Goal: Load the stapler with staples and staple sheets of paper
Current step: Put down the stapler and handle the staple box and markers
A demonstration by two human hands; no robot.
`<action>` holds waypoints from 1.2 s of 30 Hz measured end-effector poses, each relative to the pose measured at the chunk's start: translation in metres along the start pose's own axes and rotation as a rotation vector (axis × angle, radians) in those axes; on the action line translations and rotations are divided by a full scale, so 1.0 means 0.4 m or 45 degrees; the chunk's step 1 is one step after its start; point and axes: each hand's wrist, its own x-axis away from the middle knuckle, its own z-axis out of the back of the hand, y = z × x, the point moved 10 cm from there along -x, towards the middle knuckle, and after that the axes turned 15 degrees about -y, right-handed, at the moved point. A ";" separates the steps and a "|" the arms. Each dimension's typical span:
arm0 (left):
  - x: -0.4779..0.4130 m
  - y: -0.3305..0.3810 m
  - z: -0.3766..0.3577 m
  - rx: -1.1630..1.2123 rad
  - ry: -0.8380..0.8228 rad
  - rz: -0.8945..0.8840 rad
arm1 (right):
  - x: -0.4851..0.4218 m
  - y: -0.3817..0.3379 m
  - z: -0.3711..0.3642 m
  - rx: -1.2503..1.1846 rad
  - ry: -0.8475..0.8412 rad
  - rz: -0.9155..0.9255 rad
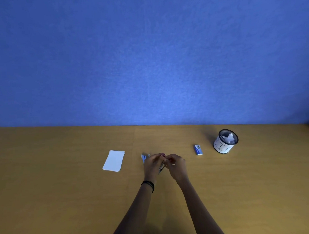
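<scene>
My left hand grips a small stapler over the middle of the wooden desk; only its grey lower end shows between my hands. A blue-and-silver part sticks out past my left fingers, blurred. My right hand meets the left at the stapler's top, fingers curled and pinching there; what it pinches is hidden. A stack of white paper sheets lies to the left. A small blue staple box lies to the right.
A black mesh cup with a white label and crumpled paper inside stands at the right. A blue partition wall rises behind the wooden desk.
</scene>
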 end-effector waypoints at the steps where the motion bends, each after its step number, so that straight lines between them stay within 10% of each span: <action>1: 0.001 0.004 -0.002 -0.002 0.005 -0.007 | 0.003 -0.002 0.004 -0.008 0.012 0.004; 36: 0.009 0.000 -0.059 0.063 -0.053 0.054 | 0.013 0.011 0.030 0.200 -0.024 -0.180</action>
